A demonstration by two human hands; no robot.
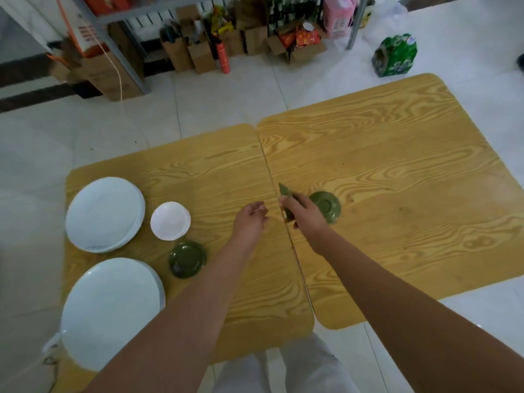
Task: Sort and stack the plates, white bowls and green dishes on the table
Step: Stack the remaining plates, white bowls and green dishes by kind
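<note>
Clearly I was mid-sort: my right hand (297, 212) gripped a tilted green dish (286, 204) beside another green dish (326, 207), my left hand (251, 219) hovered empty, half-curled, and the green stack (187, 259) lay next, leftward.

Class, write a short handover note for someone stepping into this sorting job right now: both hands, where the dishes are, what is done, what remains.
Right hand grips a small green dish on edge.
Left hand is open, empty.
Done, left side: two stacks of white plates, stacked white bowls, green dish pile.
Left: held dish, and the upside-down green dish beside it.
</note>
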